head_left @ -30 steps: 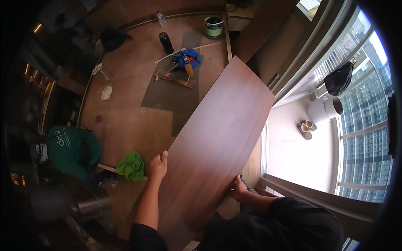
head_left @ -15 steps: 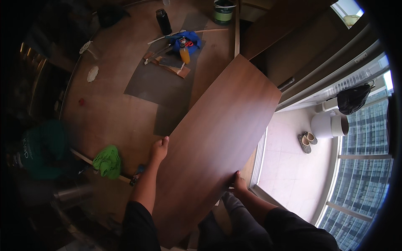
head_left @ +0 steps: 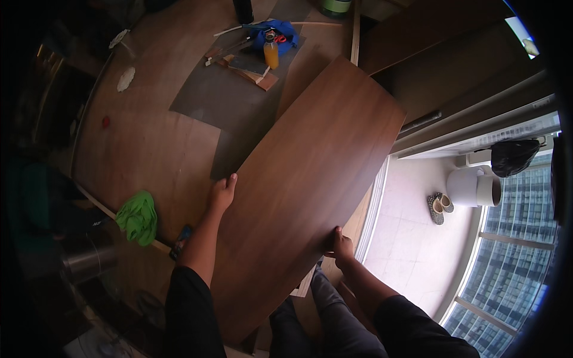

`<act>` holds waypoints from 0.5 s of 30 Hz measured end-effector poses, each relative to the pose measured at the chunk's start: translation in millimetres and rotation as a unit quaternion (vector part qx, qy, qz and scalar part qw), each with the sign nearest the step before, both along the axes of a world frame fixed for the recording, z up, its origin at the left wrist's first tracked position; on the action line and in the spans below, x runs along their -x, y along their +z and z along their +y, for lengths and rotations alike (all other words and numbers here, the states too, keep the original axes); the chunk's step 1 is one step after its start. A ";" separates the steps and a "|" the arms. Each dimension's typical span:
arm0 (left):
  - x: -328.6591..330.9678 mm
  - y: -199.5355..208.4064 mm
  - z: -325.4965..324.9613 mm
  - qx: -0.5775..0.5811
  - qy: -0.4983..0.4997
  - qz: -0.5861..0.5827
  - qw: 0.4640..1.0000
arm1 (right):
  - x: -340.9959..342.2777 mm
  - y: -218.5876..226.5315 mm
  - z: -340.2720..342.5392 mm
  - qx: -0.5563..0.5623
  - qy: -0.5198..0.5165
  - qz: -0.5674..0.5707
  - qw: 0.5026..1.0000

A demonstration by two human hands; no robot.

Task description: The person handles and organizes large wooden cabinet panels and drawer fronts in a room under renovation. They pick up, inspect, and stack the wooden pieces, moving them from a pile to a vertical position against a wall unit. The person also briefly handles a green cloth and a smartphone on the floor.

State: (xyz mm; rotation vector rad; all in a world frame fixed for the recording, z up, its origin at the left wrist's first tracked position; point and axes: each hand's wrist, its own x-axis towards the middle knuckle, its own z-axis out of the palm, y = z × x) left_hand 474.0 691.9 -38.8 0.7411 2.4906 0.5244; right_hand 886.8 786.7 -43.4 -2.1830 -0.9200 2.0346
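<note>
A long brown wood-grain panel [head_left: 310, 179] slants across the middle of the view, from my lap side up to the far right. My left hand [head_left: 223, 192] is closed on its left edge, thumb on top and fingers hidden under it. On the opposite edge, nearer to me, my right hand [head_left: 341, 246] grips the panel the same way, its thumb over the face. Beyond the panel's left edge a dark grey sheet [head_left: 200, 98] lies on a wide brown board surface [head_left: 161, 149].
On the surface lie a blue cloth bag [head_left: 286, 34], an orange bottle [head_left: 271, 56], wood scraps [head_left: 262, 80] and a green bundle [head_left: 137, 218]. A black bottle [head_left: 243, 11] stands behind. Dark cabinetry [head_left: 441, 65] rises at the right. Slippers [head_left: 437, 209] rest on the pale balcony floor [head_left: 406, 221].
Both hands keep their hold on the panel. My view has shifted, so the tools and the green bundle sit higher or farther left, and more of my legs shows.
</note>
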 end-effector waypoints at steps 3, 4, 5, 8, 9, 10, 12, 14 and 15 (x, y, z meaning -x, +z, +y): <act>1.4 -5.9 -9.0 0.014 0.019 -0.060 0.998 | 0.3 -8.0 0.3 0.002 0.028 -0.031 0.999; 2.6 -10.9 -13.8 -0.003 0.018 -0.045 0.999 | 4.2 -14.0 -1.2 0.008 0.040 -0.036 0.999; -0.8 -19.8 -14.3 -0.020 0.017 -0.029 0.999 | -0.3 -14.9 -1.8 0.003 0.052 -0.043 0.998; 2.9 -35.2 -7.8 -0.029 0.001 0.007 1.000 | 0.0 -20.2 -5.1 -0.024 0.053 -0.023 0.998; 0.6 -34.5 -6.3 -0.035 0.002 -0.008 0.999 | 1.8 -17.3 -5.0 -0.041 0.046 -0.035 0.997; 1.6 -39.6 -8.8 -0.033 0.009 -0.020 0.999 | 1.8 -17.9 -3.9 -0.039 0.058 -0.027 0.997; 4.3 -52.1 -13.2 -0.031 0.015 -0.049 0.998 | 2.0 -22.2 -2.5 -0.034 0.084 -0.030 0.995; 4.6 -63.8 -16.7 -0.033 0.030 -0.068 0.997 | 0.3 -26.7 -1.9 -0.031 0.105 -0.039 0.993; 3.0 -69.7 -16.9 -0.037 0.036 -0.079 0.996 | -1.3 -29.4 -1.3 -0.037 0.103 -0.037 0.993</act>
